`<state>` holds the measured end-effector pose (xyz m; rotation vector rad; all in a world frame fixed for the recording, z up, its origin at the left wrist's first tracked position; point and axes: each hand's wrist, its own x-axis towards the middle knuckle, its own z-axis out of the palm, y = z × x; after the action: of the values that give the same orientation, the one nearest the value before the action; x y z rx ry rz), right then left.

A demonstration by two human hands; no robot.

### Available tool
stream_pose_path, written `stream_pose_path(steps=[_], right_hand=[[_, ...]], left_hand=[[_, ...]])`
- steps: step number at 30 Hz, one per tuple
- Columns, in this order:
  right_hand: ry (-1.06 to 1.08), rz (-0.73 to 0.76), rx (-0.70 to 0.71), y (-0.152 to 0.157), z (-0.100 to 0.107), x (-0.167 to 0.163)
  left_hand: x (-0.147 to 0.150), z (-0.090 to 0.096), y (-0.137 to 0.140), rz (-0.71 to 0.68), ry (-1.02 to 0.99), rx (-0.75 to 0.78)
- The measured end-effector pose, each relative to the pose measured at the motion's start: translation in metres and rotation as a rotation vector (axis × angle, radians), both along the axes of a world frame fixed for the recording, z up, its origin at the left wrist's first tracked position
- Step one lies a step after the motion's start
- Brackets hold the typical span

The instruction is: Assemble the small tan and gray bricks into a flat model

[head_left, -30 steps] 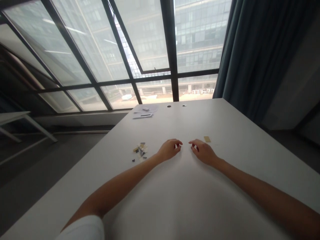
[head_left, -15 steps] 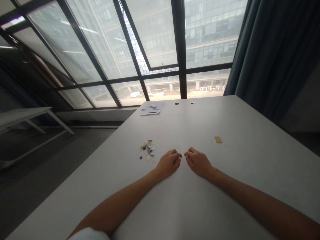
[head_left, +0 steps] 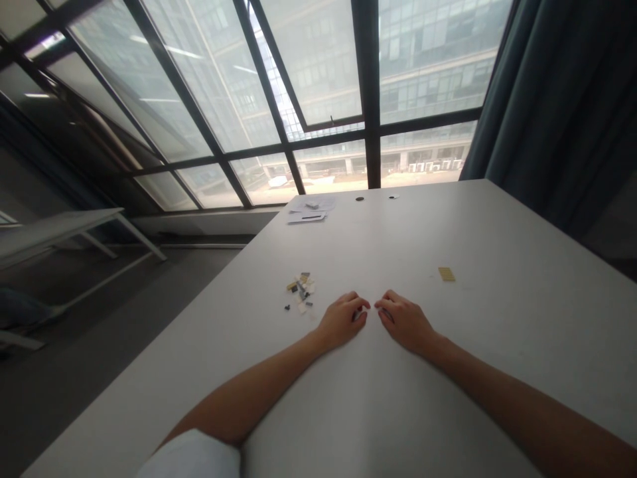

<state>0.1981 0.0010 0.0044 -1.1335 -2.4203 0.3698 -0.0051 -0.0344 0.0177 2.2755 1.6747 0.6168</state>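
My left hand (head_left: pixel 344 319) rests on the white table (head_left: pixel 368 405), loosely curled, with a gap between thumb and index finger and nothing visible in it. Just right of it lies my right hand (head_left: pixel 405 321), bent the same way and holding nothing that I can see. The fingertips of both hands face each other across a narrow gap. Left of my left hand is a loose pile of small building bricks (head_left: pixel 301 290) in grey, tan, white and black. Beyond my right hand, to the right, sits a flat yellow studded plate (head_left: pixel 446 274).
Papers (head_left: pixel 311 211) with a dark pen-like item lie at the table's far left corner. Two small round fittings, one dark (head_left: pixel 359 199) and one whitish (head_left: pixel 394 196), sit near the far edge. A second table (head_left: pixel 60 229) stands left; a curtain (head_left: pixel 537 113) hangs right.
The view has shifted a little, so the table and its things appear slightly further right and higher. Both hands keep nearly the same pose, and the bricks and yellow plate stay put on the table.
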Motion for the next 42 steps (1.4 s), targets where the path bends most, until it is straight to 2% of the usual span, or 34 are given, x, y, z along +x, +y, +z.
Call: stream_pose_path(steps=[5, 13, 17, 21, 25, 29, 31, 34, 39, 42], right_hand=[[0.018, -0.002, -0.002, 0.001, -0.001, 0.001], [0.025, 0.001, 0.003, 0.002, -0.003, 0.002], [0.031, 0.004, 0.008, 0.003, -0.005, 0.002], [0.04, 0.011, 0.002, 0.003, -0.007, 0.002], [0.042, 0.016, -0.004, 0.003, -0.006, 0.003], [0.046, 0.024, -0.008, 0.004, -0.008, 0.003], [0.051, 0.027, -0.002, 0.004, -0.01, 0.003], [0.055, 0.025, 0.011, 0.005, -0.012, 0.003], [0.065, 0.015, 0.02, 0.006, -0.013, 0.003], [0.065, 0.017, 0.019, 0.006, -0.014, 0.004]], left_hand=[[-0.001, 0.006, -0.001, -0.025, -0.013, -0.028], [-0.009, 0.005, 0.003, -0.057, -0.062, -0.06], [-0.021, 0.018, 0.011, -0.074, -0.071, -0.031], [-0.047, 0.044, 0.019, -0.007, -0.075, 0.071], [-0.092, 0.072, 0.023, 0.125, -0.029, 0.126], [-0.14, 0.085, 0.017, 0.245, 0.083, 0.147], [-0.157, 0.082, 0.01, 0.3, 0.148, 0.12], [-0.168, 0.068, 0.001, 0.351, 0.211, 0.018], [-0.159, 0.036, -0.007, 0.476, 0.239, -0.091], [-0.15, 0.027, -0.01, 0.542, 0.263, -0.106]])
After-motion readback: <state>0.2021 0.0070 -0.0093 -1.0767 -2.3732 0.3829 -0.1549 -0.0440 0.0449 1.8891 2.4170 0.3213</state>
